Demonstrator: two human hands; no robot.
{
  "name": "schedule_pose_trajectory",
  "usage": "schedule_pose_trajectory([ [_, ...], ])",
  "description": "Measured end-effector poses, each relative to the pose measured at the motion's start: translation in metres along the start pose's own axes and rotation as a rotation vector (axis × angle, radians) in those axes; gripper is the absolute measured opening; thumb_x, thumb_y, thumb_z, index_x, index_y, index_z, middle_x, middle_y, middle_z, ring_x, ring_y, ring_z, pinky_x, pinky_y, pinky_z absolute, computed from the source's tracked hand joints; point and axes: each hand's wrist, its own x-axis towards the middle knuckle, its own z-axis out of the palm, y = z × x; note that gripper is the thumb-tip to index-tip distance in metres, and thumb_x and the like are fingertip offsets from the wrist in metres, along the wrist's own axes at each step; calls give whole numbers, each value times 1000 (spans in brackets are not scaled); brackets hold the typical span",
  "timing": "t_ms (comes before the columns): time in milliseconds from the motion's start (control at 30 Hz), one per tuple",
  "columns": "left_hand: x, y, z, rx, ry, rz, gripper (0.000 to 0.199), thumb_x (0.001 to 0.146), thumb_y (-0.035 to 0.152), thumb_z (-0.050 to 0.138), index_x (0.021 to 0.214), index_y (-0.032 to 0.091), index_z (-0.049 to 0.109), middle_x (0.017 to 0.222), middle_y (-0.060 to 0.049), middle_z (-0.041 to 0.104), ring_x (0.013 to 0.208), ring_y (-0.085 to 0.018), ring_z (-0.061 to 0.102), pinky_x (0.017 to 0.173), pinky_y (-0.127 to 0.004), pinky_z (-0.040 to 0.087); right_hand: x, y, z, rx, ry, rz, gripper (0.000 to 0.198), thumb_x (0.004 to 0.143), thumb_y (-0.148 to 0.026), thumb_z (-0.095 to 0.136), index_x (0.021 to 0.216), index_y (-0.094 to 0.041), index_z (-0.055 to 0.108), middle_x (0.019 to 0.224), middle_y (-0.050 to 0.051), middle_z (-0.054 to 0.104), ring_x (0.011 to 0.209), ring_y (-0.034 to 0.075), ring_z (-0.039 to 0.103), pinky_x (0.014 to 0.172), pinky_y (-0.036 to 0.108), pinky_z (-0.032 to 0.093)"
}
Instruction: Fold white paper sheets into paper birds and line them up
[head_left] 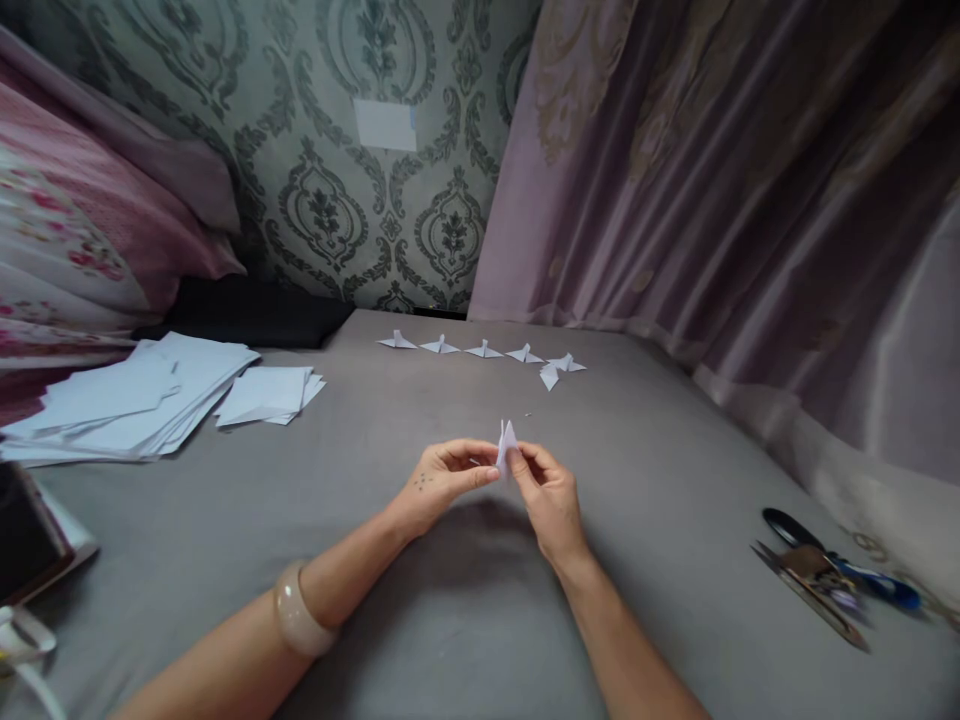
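Observation:
A small piece of folded white paper stands upright between my two hands, above the middle of the grey cloth surface. Its top ends in two narrow points, slightly apart. My left hand pinches its left side between thumb and fingers. On the other side, the thumb of my right hand presses flat against the paper, with the fingers curled behind. The lower part of the paper is partly covered by my fingers. Farther back, several small folded paper figures sit in a row.
On the left lie a stack of white sheets and smaller paper squares. A dark folded cloth is behind them. To the right are scissors and a pointed tool. Curtains hang along the right side.

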Motion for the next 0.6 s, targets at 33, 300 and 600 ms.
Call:
schedule_pose_trajectory([
  [33,0,0,0,-11,-14,-6,25,63,23,80,86,17,73,83,-3,71,79,-14,61,79,-27,47,1,1,-1,72,-18,60,20,85,-36,59,92,-20,69,82,3,68,78,15,61,74,27,46],
  [300,2,0,-3,-18,-13,-19,22,66,24,79,86,17,72,82,-2,70,79,-12,62,80,-26,47,1,-1,1,282,-58,177,20,80,-37,65,92,-22,72,83,1,71,81,14,60,78,26,44],
  [600,2,-2,-3,20,-5,-37,21,69,27,77,86,17,72,84,-3,71,77,-13,61,77,-26,45,2,1,0,287,-54,198,18,79,-37,66,88,-22,72,82,1,70,78,13,58,75,25,43],
])
